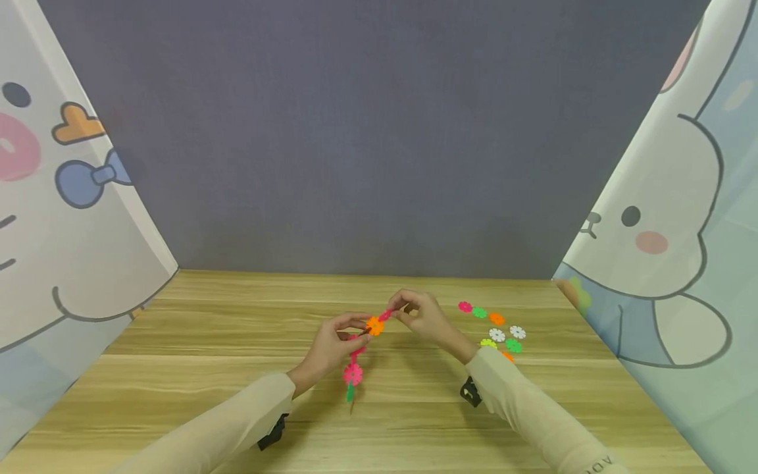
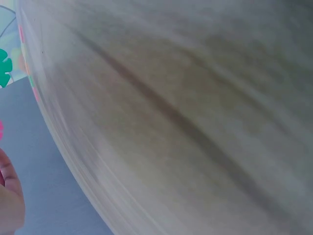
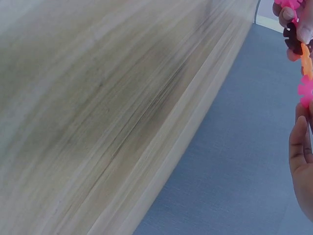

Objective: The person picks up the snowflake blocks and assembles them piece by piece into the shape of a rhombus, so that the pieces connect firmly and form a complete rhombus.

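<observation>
A chain of interlocking snowflake discs hangs between both hands over the table. My left hand point(image 1: 328, 345) grips it around the orange disc point(image 1: 375, 326) and a dark disc point(image 3: 292, 39). My right hand point(image 1: 428, 320) pinches the pink disc point(image 1: 385, 315) at the chain's upper end, which meets the orange one. Below the left hand dangle another pink disc point(image 1: 353, 374) and, lowest, a green disc point(image 1: 350, 392). In the left wrist view only part of a hand and the green disc's edge point(image 2: 5, 68) show. Fingers partly hide the middle discs.
Several loose discs lie right of the right hand, among them a red one point(image 1: 465, 307), a white one point(image 1: 518, 332) and a yellow one point(image 1: 488, 343) partly near the sleeve. A grey panel point(image 1: 367, 145) stands behind the wooden table point(image 1: 237, 309), with printed curtains at both sides.
</observation>
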Motion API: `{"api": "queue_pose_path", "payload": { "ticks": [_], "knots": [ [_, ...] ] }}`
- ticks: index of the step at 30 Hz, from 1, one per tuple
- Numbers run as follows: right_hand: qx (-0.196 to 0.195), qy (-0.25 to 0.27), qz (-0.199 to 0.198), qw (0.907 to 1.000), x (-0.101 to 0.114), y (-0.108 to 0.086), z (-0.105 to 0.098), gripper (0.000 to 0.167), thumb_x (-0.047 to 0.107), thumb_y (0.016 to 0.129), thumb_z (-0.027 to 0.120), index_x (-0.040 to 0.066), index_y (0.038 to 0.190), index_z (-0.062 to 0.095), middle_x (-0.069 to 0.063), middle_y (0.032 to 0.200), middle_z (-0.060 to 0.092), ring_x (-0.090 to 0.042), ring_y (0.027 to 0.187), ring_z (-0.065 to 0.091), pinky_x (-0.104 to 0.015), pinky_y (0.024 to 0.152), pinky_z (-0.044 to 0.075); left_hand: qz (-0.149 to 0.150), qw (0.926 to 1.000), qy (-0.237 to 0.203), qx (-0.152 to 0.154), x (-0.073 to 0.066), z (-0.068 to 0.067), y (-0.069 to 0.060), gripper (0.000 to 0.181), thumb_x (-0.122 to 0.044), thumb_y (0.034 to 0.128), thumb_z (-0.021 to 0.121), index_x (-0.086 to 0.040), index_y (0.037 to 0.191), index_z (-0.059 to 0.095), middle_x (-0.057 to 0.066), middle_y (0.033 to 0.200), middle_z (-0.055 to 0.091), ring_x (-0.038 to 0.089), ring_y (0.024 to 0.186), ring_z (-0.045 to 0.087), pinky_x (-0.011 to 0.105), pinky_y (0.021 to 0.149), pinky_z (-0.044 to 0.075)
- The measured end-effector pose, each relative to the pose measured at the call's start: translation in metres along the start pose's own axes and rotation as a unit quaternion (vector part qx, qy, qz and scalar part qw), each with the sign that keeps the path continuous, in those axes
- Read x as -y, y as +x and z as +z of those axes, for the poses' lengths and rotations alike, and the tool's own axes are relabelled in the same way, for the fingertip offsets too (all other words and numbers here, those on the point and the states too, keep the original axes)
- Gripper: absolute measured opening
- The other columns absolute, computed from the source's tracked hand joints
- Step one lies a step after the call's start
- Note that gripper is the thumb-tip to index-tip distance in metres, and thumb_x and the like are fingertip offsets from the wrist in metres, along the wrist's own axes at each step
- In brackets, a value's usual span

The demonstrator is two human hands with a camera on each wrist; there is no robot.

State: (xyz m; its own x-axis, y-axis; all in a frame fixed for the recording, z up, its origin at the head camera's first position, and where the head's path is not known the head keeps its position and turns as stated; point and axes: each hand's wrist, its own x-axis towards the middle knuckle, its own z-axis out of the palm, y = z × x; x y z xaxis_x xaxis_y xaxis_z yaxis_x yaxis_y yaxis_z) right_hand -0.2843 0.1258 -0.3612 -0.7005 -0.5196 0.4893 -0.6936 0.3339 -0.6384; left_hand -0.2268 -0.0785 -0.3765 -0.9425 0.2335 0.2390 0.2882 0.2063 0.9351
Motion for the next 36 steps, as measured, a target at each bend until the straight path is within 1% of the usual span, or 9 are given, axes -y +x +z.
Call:
{"api": "queue_pose_path", "payload": {
  "ticks": [7, 10, 13, 18, 22, 27, 29, 31, 36],
  "knots": [
    [0.011, 0.009, -0.029, 0.9995, 0.027, -0.001, -0.006, 0.007, -0.013, 0.078, 0.061, -0.01, 0.084, 0.061, -0.022, 0.083, 0.066, -0.036, 0.072, 0.061, -0.033, 0.064, 0.055, -0.02, 0.9996, -0.017, 0.003, -0.006, 0.0, -0.001, 0.035, -0.001, 0.081, 0.066, -0.002, 0.116, 0.06, 0.02, 0.104, 0.064, 0.038, 0.073, 0.063, 0.025, 0.054, 0.052],
    [0.013, 0.013, -0.04, 0.999, 0.03, -0.002, -0.007, 0.008, -0.014, 0.077, 0.061, -0.01, 0.084, 0.061, -0.022, 0.082, 0.065, -0.033, 0.07, 0.061, -0.034, 0.065, 0.055, -0.023, 0.9995, -0.022, 0.008, -0.005, -0.001, -0.001, 0.035, -0.001, 0.0814, 0.065, -0.002, 0.116, 0.06, 0.02, 0.105, 0.064, 0.035, 0.064, 0.063, 0.019, 0.045, 0.045],
    [0.013, 0.014, -0.045, 0.9988, 0.028, -0.004, -0.006, 0.009, -0.015, 0.077, 0.061, -0.01, 0.085, 0.061, -0.022, 0.082, 0.065, -0.027, 0.07, 0.062, -0.037, 0.067, 0.055, -0.022, 0.9995, -0.02, 0.012, -0.003, -0.001, -0.001, 0.034, -0.002, 0.0819, 0.065, -0.002, 0.115, 0.061, 0.02, 0.105, 0.064, 0.025, 0.058, 0.061, 0.015, 0.042, 0.036],
    [0.009, 0.025, -0.033, 0.9991, 0.025, -0.006, -0.005, 0.01, -0.014, 0.077, 0.062, -0.01, 0.087, 0.062, -0.022, 0.083, 0.066, -0.024, 0.072, 0.063, -0.039, 0.069, 0.055, -0.018, 0.9993, -0.026, 0.019, -0.002, 0.0, -0.002, 0.033, -0.004, 0.0833, 0.064, -0.002, 0.116, 0.06, 0.021, 0.106, 0.062, 0.016, 0.054, 0.056, 0.015, 0.042, 0.036],
    [0.006, 0.04, -0.033, 0.9986, 0.019, -0.006, -0.003, 0.01, -0.013, 0.078, 0.062, -0.009, 0.086, 0.063, -0.021, 0.083, 0.067, -0.02, 0.072, 0.063, -0.038, 0.068, 0.055, -0.017, 0.9995, -0.021, 0.014, -0.003, 0.002, -0.001, 0.032, -0.005, 0.0831, 0.065, -0.002, 0.115, 0.062, 0.02, 0.106, 0.063, 0.027, 0.061, 0.06, 0.016, 0.043, 0.039],
    [0.0, 0.028, -0.053, 0.9982, 0.026, -0.007, -0.003, 0.011, -0.018, 0.075, 0.061, -0.011, 0.083, 0.062, -0.023, 0.079, 0.065, -0.018, 0.068, 0.061, -0.036, 0.065, 0.055, -0.017, 0.9996, -0.017, 0.016, -0.002, 0.002, 0.0, 0.032, -0.004, 0.0828, 0.065, -0.002, 0.114, 0.062, 0.02, 0.104, 0.063, 0.024, 0.058, 0.059, 0.017, 0.043, 0.04],
    [-0.001, 0.017, -0.057, 0.9982, 0.028, -0.006, -0.002, 0.011, -0.018, 0.075, 0.061, -0.01, 0.083, 0.062, -0.022, 0.079, 0.066, -0.019, 0.068, 0.062, -0.035, 0.065, 0.055, -0.016, 0.9996, -0.016, 0.016, 0.004, 0.002, 0.002, 0.032, -0.004, 0.0825, 0.065, -0.002, 0.115, 0.062, 0.02, 0.104, 0.063, 0.023, 0.056, 0.059, 0.016, 0.042, 0.039],
    [0.001, 0.011, -0.053, 0.9985, 0.028, -0.006, -0.002, 0.01, -0.017, 0.075, 0.061, -0.01, 0.083, 0.062, -0.021, 0.079, 0.066, -0.021, 0.069, 0.063, -0.036, 0.065, 0.055, -0.014, 0.9996, -0.018, 0.015, 0.011, 0.002, 0.004, 0.033, -0.004, 0.082, 0.066, -0.003, 0.115, 0.061, 0.019, 0.103, 0.063, 0.03, 0.056, 0.059, 0.016, 0.041, 0.038],
    [0.002, 0.009, -0.033, 0.9994, 0.015, -0.005, 0.001, 0.008, -0.011, 0.078, 0.062, -0.008, 0.086, 0.062, -0.019, 0.082, 0.066, -0.031, 0.072, 0.063, -0.038, 0.066, 0.055, -0.006, 0.9998, -0.017, 0.011, 0.024, 0.002, 0.008, 0.035, -0.007, 0.0809, 0.068, -0.008, 0.115, 0.06, 0.016, 0.103, 0.062, 0.04, 0.066, 0.061, 0.031, 0.054, 0.054]
  ]
}}
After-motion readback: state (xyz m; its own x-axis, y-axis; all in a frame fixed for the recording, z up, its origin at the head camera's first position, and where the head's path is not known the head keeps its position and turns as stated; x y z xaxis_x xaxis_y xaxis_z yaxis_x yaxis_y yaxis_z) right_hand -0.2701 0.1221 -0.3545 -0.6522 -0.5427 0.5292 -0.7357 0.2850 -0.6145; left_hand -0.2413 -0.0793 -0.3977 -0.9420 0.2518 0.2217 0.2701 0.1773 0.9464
